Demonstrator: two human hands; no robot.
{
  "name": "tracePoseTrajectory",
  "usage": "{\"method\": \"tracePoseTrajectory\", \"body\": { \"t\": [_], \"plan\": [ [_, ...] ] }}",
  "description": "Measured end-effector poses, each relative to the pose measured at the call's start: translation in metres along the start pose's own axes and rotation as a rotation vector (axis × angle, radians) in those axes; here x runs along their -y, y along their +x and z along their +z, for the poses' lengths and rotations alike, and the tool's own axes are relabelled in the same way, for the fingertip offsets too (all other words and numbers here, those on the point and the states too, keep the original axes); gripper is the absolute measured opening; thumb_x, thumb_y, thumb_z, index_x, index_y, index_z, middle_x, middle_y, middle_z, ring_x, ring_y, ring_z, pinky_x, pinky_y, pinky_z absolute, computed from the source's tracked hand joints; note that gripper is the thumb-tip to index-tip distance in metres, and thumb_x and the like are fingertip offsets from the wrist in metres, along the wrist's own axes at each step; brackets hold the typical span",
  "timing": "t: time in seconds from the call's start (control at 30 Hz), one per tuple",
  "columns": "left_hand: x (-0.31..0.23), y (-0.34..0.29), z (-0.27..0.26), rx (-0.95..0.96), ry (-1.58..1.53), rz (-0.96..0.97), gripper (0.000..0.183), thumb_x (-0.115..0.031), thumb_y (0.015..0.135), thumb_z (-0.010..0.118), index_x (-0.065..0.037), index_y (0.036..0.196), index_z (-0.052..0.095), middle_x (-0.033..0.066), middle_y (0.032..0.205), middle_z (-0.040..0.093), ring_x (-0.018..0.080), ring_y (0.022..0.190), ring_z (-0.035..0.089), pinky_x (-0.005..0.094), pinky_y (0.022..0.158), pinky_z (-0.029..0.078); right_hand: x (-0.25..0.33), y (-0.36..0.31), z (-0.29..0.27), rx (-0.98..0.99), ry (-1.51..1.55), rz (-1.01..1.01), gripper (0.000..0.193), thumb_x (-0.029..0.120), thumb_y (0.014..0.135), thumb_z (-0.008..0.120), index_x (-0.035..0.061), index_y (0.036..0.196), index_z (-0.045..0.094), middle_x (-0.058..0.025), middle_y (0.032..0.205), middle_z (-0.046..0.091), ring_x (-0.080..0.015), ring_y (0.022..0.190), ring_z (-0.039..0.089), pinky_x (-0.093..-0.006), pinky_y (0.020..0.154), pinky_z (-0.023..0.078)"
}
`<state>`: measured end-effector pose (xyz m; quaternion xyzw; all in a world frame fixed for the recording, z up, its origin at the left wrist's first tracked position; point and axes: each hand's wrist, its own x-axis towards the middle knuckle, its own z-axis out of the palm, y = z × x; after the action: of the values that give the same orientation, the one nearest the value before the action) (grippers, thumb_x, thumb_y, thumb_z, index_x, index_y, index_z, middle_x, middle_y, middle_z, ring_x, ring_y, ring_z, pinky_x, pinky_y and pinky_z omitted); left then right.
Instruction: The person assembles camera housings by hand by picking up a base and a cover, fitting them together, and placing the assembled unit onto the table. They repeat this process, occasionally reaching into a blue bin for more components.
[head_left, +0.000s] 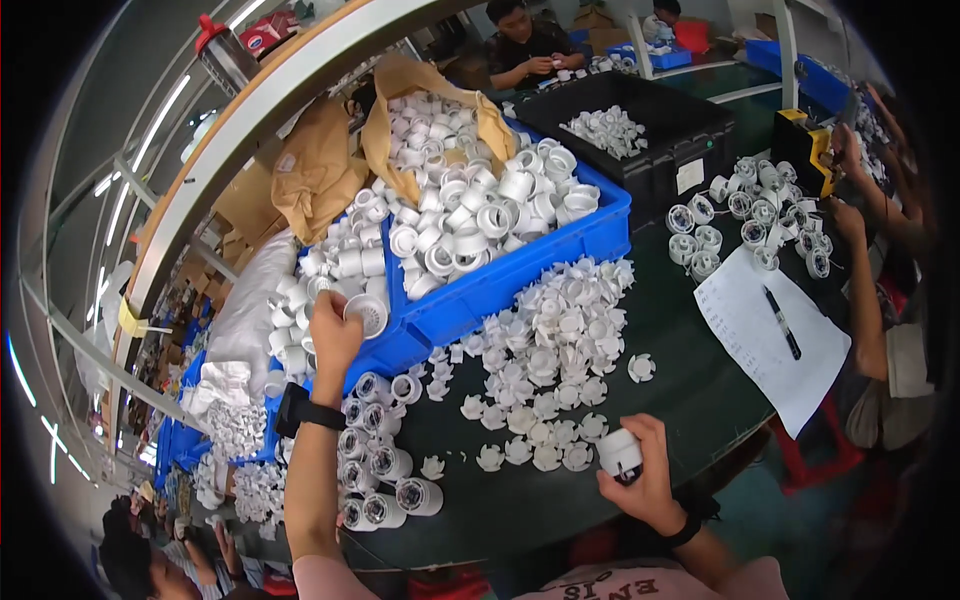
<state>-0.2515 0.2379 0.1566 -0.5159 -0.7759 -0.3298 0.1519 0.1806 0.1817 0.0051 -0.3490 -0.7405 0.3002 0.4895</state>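
Note:
My left hand (335, 338) grips a white round plastic housing (367, 316) by its edge, with its open mouth facing up, over the front of the blue crate (420, 322). A watch is on that wrist. On the right, near the table's front edge, my right hand (648, 480) is closed around a white cylindrical housing (617, 450) with a dark end. Between the hands lies a heap of white finned plastic discs (545, 340), with several loose ones nearest my right hand. Below my left hand stand rows of white housings with clear-looking insides (388, 462).
Behind the blue crate, a brown paper bag (388, 85) spills white housings. A black bin (640, 175) holds small white parts. To the right are wired housings (760, 205), a paper sheet (740, 310) with a black pen (782, 322), and another person's hands (848, 215) beside a yellow-black device.

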Motion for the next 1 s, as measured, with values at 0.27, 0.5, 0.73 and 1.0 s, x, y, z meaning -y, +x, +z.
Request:
{"method": "tracePoseTrajectory", "body": {
  "t": [0.27, 0.5, 0.73, 1.0],
  "plan": [
    [-0.127, -0.193, -0.066, 0.952, -0.726, -0.024, 0.049, 0.009, 0.068, 0.036, -0.001, 0.112, 0.055, 0.0144, 0.101, 0.062, 0.0239, 0.1, 0.061, 0.0321, 0.089, 0.045, 0.054, 0.006, 0.0, 0.254, 0.901, 0.138, 0.076, 0.005, 0.071, 0.076, 0.0007, 0.134, 0.034, -0.0149, 0.127, 0.044, -0.0231, 0.116, 0.05, -0.036, 0.097, 0.041],
    [-0.134, -0.245, -0.075, 1.273, -1.358, -1.064, 0.049, -0.034, 0.09, 0.048, 0.0, 0.125, 0.051, 0.0119, 0.116, 0.06, 0.0214, 0.101, 0.061, 0.0354, 0.087, 0.049, 0.085, 0.025, -0.01, 0.638, 0.488, -0.063, 0.066, 0.0, 0.065, 0.069, 0.0001, 0.129, 0.051, -0.0143, 0.116, 0.052, -0.0237, 0.106, 0.055, -0.0313, 0.09, 0.044],
    [-0.145, -0.295, -0.073, 0.826, -1.566, -0.743, 0.073, -0.042, 0.092, 0.048, -0.006, 0.147, 0.018, 0.0149, 0.131, 0.049, 0.0275, 0.109, 0.058, 0.0381, 0.077, 0.054, 0.066, 0.003, -0.005, 0.671, 0.755, 0.245, 0.066, 0.001, 0.074, 0.075, 0.0012, 0.133, 0.044, -0.0123, 0.126, 0.05, -0.0212, 0.117, 0.05, -0.0344, 0.093, 0.046],
    [-0.145, -0.322, -0.057, 0.592, -1.451, -0.475, 0.068, -0.029, 0.096, 0.051, -0.007, 0.148, 0.013, 0.0129, 0.12, 0.052, 0.0146, 0.09, 0.057, 0.0245, 0.065, 0.047, 0.066, -0.003, -0.001, 0.68, 0.595, 0.129, 0.072, 0.015, 0.067, 0.085, 0.0009, 0.129, 0.052, -0.0111, 0.115, 0.049, -0.0182, 0.101, 0.053, -0.0301, 0.08, 0.051]
  ]
}}
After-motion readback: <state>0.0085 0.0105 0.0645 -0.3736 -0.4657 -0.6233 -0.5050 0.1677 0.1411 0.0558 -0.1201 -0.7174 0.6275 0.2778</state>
